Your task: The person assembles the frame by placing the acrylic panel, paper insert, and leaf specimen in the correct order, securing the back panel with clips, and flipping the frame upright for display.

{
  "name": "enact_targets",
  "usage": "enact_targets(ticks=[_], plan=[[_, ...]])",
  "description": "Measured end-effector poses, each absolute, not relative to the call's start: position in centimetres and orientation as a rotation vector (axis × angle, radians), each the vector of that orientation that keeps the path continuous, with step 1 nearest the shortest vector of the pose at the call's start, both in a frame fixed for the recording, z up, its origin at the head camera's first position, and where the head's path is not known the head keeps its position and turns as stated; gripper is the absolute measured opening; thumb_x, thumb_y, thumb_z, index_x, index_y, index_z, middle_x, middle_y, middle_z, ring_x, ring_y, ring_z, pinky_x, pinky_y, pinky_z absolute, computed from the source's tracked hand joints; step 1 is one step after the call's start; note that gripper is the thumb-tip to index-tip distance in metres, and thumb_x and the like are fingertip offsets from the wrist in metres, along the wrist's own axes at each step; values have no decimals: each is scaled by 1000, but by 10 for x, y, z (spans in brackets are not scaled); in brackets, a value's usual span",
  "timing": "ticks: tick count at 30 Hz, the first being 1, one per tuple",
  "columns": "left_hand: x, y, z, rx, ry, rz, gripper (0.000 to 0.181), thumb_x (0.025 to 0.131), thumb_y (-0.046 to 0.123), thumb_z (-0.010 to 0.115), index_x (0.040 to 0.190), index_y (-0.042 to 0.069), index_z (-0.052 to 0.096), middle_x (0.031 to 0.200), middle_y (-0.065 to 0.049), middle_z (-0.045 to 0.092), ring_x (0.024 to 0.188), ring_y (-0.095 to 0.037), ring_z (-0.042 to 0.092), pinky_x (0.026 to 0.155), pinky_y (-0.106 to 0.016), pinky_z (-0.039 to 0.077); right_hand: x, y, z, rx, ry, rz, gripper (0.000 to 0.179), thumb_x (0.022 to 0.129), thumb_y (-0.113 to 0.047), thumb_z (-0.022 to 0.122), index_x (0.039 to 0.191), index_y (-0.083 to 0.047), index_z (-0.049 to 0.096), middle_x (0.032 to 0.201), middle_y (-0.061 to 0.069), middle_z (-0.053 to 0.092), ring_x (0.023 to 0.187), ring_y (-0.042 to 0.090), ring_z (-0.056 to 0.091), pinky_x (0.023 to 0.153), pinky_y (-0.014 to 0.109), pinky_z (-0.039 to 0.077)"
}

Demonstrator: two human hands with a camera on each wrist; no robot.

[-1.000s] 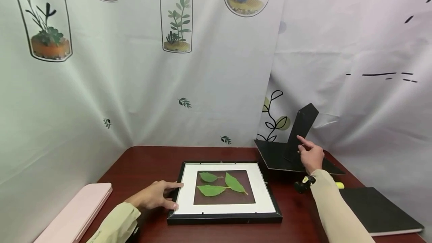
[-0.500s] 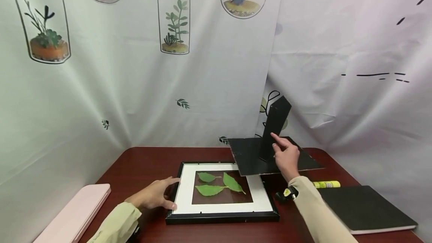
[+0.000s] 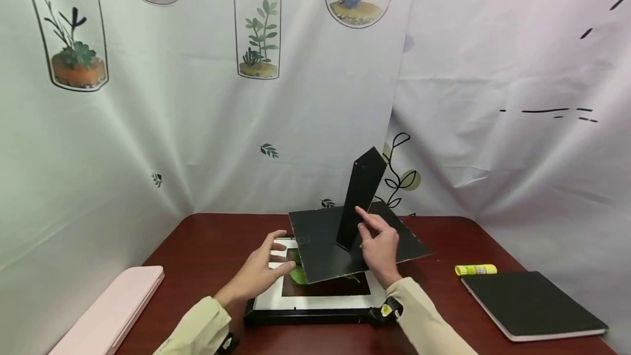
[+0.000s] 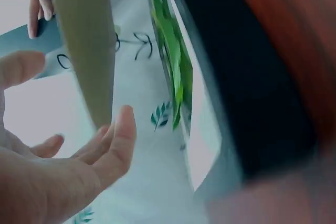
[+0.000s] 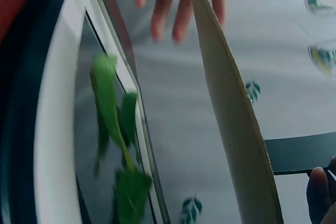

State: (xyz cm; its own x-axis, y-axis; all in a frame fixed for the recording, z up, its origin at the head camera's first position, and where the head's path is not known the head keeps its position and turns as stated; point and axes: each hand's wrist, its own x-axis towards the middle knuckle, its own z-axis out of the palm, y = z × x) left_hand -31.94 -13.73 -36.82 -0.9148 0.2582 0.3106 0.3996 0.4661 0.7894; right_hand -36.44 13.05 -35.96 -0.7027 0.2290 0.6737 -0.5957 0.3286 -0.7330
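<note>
Where the table [image 3: 197,245] begins at the left, a flat pink case [image 3: 110,311] lies along its side, beside the printed cloth [image 3: 207,125]. Next comes the left hand [image 3: 256,273], its fingers apart and slightly bent, over the left part of a black frame [image 3: 305,316] and close to the edge of a black backing board [image 3: 317,251]; whether a fingertip touches that edge I cannot tell. The frame lies flat on the table, and within its white mat [image 3: 273,297] green leaves [image 3: 298,275] show on a dark centre. Above it the board is tilted, its tan underside apart from the leaves in both wrist views. From the board's upper face rises a black stand [image 3: 362,196], with the fingers of the right hand [image 3: 382,245] clamped on it. Farther right lie a yellow tube [image 3: 475,270] and, just in front of it, a black notebook [image 3: 534,305].
</note>
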Motion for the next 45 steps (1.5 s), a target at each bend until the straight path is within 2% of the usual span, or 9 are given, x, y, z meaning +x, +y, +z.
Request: enact_targets(ticks=[9, 16, 22, 29, 34, 37, 40, 43, 45], plan=[[-321, -129, -374, -342, -2388, -1892, 70, 90, 18, 74, 152, 17, 40, 157, -28, 34, 133, -47, 51, 101, -54, 51, -350, 106, -359, 425, -1866, 1541, 42, 91, 4, 68, 124, -23, 74, 105, 8, 72, 49, 5, 53, 49, 20, 50], [-322, -139, -368, -293, -2270, -2059, 66, 91, 0, 67, 151, 10, 41, 164, -27, 23, 153, -49, 16, 114, -63, 36, -356, 119, -346, 377, -2157, 1442, 43, 90, -2, 71, 127, -24, 71, 116, 9, 70, 50, 8, 57, 52, 22, 50], [-319, -147, -362, -312, -2273, -2084, 64, 92, -1, 65, 151, 8, 41, 164, -23, 24, 154, -45, 15, 114, -61, 37, -371, 143, -335, 406, -2419, 1333, 43, 93, -10, 69, 135, -18, 65, 94, 9, 73, 63, 11, 59, 55, 26, 47], [-316, -153, -366, -321, -2294, -2102, 64, 92, -3, 63, 151, 7, 41, 163, -23, 28, 152, -46, 23, 103, -48, 49, -383, 178, -337, 517, -2770, 995, 31, 96, -18, 66, 126, -14, 70, 65, 0, 51, 55, 12, 42, 56, 28, 37], [-316, -158, -372, -281, -2320, -2140, 63, 94, -1, 62, 152, 7, 40, 165, -25, 20, 153, -47, 14, 107, -59, 41, -396, 202, -341, 536, -2786, 863, 37, 97, -18, 64, 134, -13, 65, 58, -2, 44, 50, 12, 40, 54, 26, 36], [-317, -162, -375, -272, -2332, -2168, 62, 95, 1, 61, 153, 6, 38, 166, -26, 15, 153, -48, 11, 111, -70, 31, -402, 216, -348, 552, -2798, 920, 41, 99, -17, 61, 140, -12, 60, 63, 3, 57, 55, 13, 51, 52, 27, 37], [-318, -163, -379, -257, -2323, -2197, 62, 96, 1, 60, 153, 6, 38, 166, -26, 13, 153, -49, 9, 112, -75, 23, -404, 224, -355, 590, -2859, 1028, 47, 101, -21, 59, 147, -12, 52, 92, 16, 71, 75, 19, 64, 58, 29, 44], [-320, -161, -382, -256, -2309, -2222, 62, 96, 0, 59, 153, 5, 37, 165, -28, 12, 153, -50, 8, 113, -75, 21, -405, 229, -363, 591, -2926, 1146, 54, 102, -26, 60, 152, -15, 44, 125, 23, 63, 90, 24, 65, 65, 35, 50], [-321, -159, -383, -247, -2308, -2236, 61, 96, 0, 59, 153, 5, 37, 166, -27, 12, 153, -49, 8, 113, -73, 23, -405, 232, -367, 566, -2945, 1267, 58, 102, -27, 60, 155, -17, 39, 118, 24, 61, 81, 25, 61, 63, 36, 50]])
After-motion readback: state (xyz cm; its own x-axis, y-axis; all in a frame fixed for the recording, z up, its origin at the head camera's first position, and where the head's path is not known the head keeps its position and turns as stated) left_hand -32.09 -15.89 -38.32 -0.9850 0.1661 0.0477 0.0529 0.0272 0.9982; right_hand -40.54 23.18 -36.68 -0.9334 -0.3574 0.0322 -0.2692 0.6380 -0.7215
